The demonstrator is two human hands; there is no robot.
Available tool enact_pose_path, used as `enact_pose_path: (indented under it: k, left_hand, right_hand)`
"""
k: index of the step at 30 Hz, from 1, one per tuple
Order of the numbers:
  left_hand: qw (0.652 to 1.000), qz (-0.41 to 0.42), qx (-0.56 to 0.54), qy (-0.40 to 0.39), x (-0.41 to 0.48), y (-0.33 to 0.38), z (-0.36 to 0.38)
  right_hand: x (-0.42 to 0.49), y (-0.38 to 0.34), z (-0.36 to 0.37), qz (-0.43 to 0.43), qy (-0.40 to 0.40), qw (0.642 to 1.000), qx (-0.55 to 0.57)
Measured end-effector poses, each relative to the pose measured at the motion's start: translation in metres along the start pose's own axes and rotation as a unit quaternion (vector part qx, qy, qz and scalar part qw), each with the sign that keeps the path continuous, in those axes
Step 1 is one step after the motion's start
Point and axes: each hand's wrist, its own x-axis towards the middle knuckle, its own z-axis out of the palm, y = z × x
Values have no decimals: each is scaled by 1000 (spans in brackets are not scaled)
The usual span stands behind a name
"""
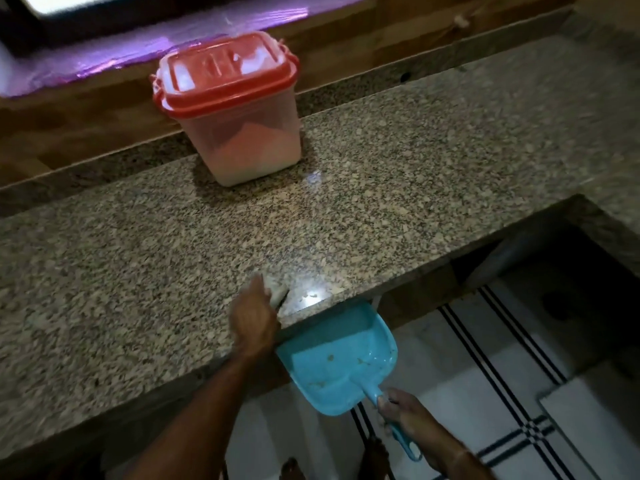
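The left hand (254,320) lies knuckles up on the granite countertop (381,202) at its near edge, forearm stretched forward. Its fingers grip a pale object (277,292) too blurred to identify. The right hand (412,420), lower and nearer the body, clasps the handle of a blue dustpan (339,355). The dustpan is tilted, and its mouth is tucked under the counter edge just right of the left hand. A few crumbs (330,358) lie inside. Far beyond the left hand stands a red-lidded container (228,109).
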Motion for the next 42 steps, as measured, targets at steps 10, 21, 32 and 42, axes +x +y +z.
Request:
enact_pose_path:
  k: [10, 21, 32, 42]
  left_hand:
    - [988, 99, -72, -93, -9, 102, 28]
    - [900, 413, -19, -140, 12, 77, 32]
    - [917, 338, 88, -190, 5, 88, 26]
    - [930, 325, -12, -173, -42, 72, 11]
  right_hand:
    - [-11, 14, -2, -11, 5, 1000, 24]
    - [-11, 10, -17, -29, 24, 999, 36]
    - [-4, -7, 2, -48, 12, 998, 30]
    - [-2, -12, 16, -41, 12, 998, 54]
